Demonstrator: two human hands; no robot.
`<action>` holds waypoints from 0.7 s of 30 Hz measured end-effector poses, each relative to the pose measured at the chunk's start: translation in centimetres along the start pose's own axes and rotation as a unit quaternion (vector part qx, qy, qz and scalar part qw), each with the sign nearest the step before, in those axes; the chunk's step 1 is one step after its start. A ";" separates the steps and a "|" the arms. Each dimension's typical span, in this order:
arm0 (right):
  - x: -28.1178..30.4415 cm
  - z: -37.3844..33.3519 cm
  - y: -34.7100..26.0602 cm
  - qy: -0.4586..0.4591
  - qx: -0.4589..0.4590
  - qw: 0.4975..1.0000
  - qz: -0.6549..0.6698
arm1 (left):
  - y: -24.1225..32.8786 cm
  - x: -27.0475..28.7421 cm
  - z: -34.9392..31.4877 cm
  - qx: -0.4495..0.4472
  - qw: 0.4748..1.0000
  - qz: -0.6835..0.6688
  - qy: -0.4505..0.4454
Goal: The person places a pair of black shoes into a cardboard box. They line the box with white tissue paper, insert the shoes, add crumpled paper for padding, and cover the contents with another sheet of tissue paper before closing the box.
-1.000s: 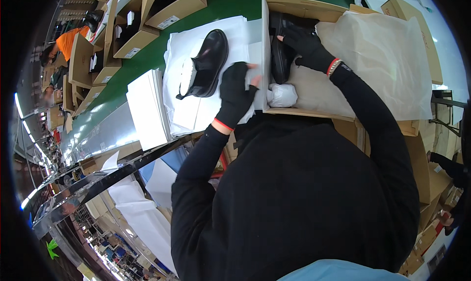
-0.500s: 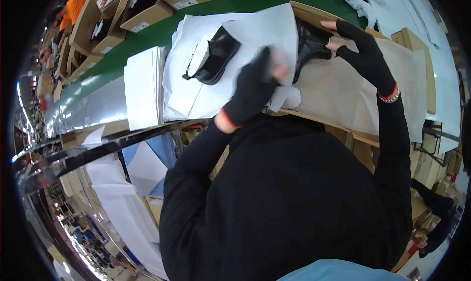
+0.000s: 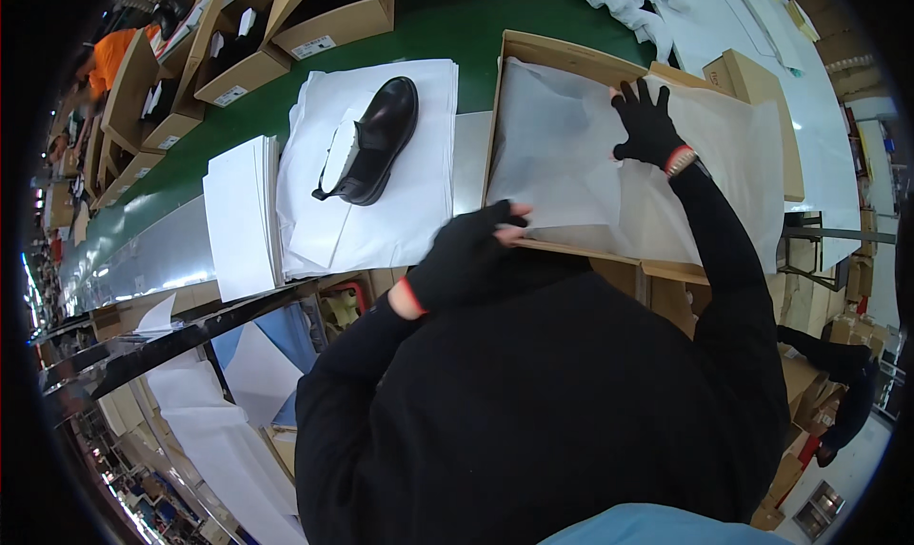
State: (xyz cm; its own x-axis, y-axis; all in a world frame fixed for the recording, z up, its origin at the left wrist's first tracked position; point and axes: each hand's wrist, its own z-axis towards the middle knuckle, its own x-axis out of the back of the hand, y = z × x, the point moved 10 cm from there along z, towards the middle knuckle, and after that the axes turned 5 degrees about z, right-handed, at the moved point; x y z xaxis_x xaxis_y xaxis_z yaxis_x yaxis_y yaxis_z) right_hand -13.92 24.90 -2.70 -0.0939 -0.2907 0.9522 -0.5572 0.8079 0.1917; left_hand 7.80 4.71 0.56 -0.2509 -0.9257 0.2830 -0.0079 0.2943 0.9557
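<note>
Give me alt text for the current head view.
A black-gloved right hand, spread wide, rests on translucent paper over an open cardboard box; the left hand is at its near left corner. Left of the box, a black boot lies on white paper sheets.

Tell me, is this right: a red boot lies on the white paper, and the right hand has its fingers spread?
Not red: the head view shows that the boot is black. It does lie on the white paper, and the right hand does have its fingers spread.
</note>
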 end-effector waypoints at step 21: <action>3.9 -8.1 -11.2 0.015 0.204 0.920 0.335 | -26.5 44.4 -28.2 0.558 0.612 0.415 0.375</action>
State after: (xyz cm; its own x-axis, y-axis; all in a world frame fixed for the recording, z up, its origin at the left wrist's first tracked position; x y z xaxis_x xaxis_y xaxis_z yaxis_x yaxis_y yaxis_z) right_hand -1.33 18.87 0.79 -0.5099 0.2225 0.8310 -0.6454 0.5397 -0.5405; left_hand 24.20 -50.92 -9.95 -0.1053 -0.0716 0.9919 -0.9413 0.3290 -0.0761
